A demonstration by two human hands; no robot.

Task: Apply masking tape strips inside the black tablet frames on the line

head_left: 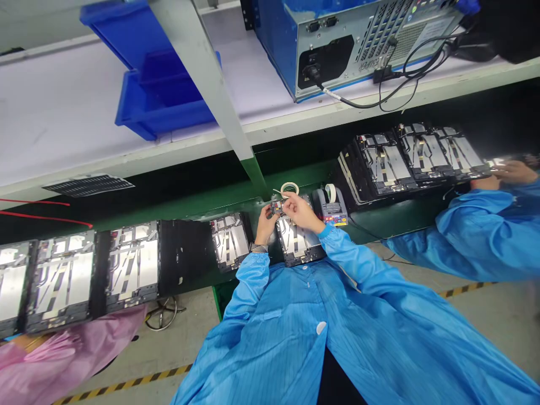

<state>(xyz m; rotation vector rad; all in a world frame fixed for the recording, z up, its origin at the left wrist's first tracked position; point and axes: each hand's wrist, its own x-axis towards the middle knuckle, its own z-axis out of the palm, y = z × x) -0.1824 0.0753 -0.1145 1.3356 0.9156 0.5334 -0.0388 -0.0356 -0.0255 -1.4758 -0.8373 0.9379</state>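
Bins of blue plastic sit on the shelf overhead, their insides hidden from my view. My left hand and right hand pinch a small circuit board between fingertips, its long axis roughly left to right, just above a tablet frame on the green bench.

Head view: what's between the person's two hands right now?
In the head view, a small circuit board lies between the left hand and the right hand, touching the fingers of both.
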